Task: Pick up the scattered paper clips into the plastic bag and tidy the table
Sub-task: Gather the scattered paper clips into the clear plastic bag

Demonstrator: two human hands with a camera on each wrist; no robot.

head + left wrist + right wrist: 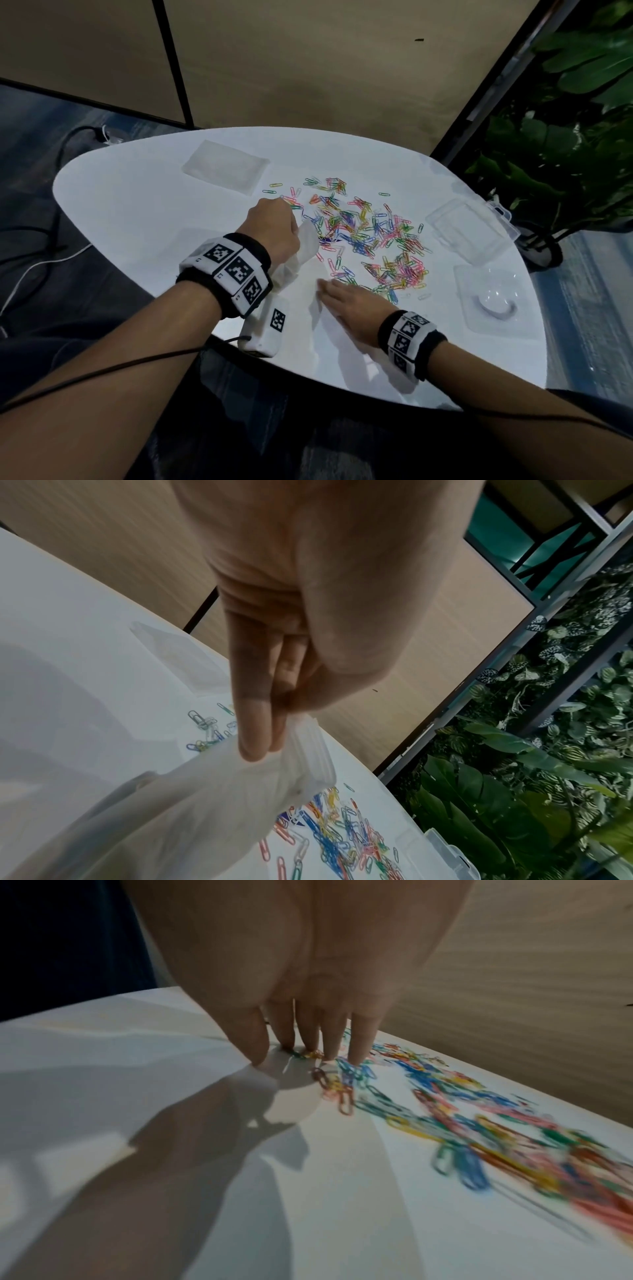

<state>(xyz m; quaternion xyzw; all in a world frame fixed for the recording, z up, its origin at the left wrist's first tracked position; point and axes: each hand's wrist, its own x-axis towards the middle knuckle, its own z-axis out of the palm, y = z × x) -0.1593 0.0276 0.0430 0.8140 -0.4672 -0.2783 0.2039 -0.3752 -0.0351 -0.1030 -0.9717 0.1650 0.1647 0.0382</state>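
Two bare forearms wearing marker wristbands reach over a white table (137,192). The left hand (274,229) pinches a plastic bag (301,253) above it. The right hand (349,305) lies flat, fingers (363,1039) straight, fingertips touching the table.

Small wire paper clips (363,233) in pink, blue, green and yellow lie scattered and tangled across the middle of the round white table (137,205). The crumpled translucent plastic bag (301,250) hangs at their left edge, mouth towards them.
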